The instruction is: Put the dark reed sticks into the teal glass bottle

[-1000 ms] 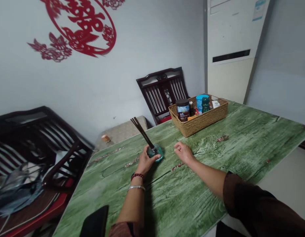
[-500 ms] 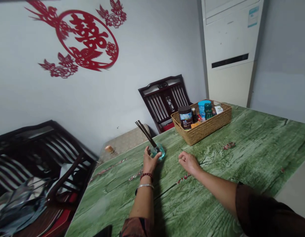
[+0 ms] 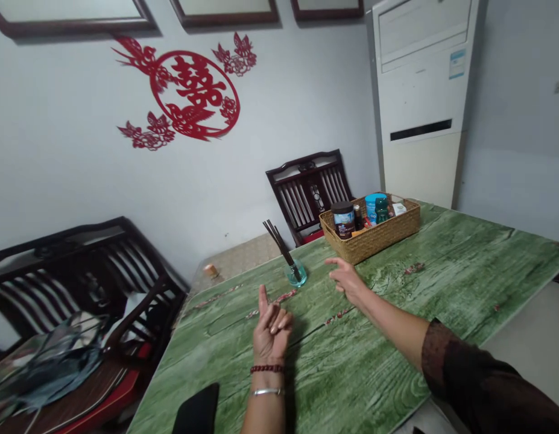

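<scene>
A teal glass reed diffuser with dark sticks leaning left stands on the green marbled table. My left hand is nearer to me than the diffuser, palm up and apart from it, holding nothing. Its index finger points forward, away from the other, curled fingers. To the right of the diffuser, my right hand is empty and open, its index finger stretched toward the left and the others loosely bent. It is just in front of a wicker basket that holds a dark-lidded jar, a blue tin and a green bottle.
A black flat object lies at the near left table edge. Beyond the table are a dark wooden chair and a low patterned surface. A wooden bench with clothes is at left; a white air conditioner stands behind.
My left hand has let go of the diffuser and drawn back toward me, its index finger now stretched. My right hand has opened from a loose fist. The view has shifted.
</scene>
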`<action>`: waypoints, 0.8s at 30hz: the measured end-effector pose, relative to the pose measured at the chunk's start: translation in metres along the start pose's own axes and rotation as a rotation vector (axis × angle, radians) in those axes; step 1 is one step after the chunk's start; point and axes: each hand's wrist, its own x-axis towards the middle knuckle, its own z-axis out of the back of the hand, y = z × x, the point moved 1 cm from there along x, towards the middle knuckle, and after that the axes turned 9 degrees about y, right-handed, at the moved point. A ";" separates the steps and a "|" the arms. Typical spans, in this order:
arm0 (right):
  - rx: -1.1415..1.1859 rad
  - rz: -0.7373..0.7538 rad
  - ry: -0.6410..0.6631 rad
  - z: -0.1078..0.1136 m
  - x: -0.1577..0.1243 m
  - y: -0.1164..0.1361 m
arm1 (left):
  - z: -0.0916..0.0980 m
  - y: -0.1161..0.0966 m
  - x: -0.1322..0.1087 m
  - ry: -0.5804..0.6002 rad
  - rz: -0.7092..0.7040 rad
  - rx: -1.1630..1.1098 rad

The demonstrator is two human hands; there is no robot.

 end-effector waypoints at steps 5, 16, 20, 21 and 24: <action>0.356 0.154 0.293 -0.037 0.001 0.081 | -0.008 0.002 0.006 0.092 -0.020 -0.074; 0.565 -0.067 0.301 0.006 0.009 -0.052 | 0.024 0.028 0.000 -0.069 0.043 -0.063; 0.548 -0.111 0.284 0.011 0.010 -0.059 | 0.022 0.026 0.000 -0.095 0.060 -0.028; 0.546 -0.117 0.280 0.010 0.010 -0.057 | 0.022 0.026 0.000 -0.096 0.063 -0.018; 0.559 -0.124 0.258 0.009 0.012 -0.054 | 0.023 0.026 -0.002 -0.102 0.058 0.005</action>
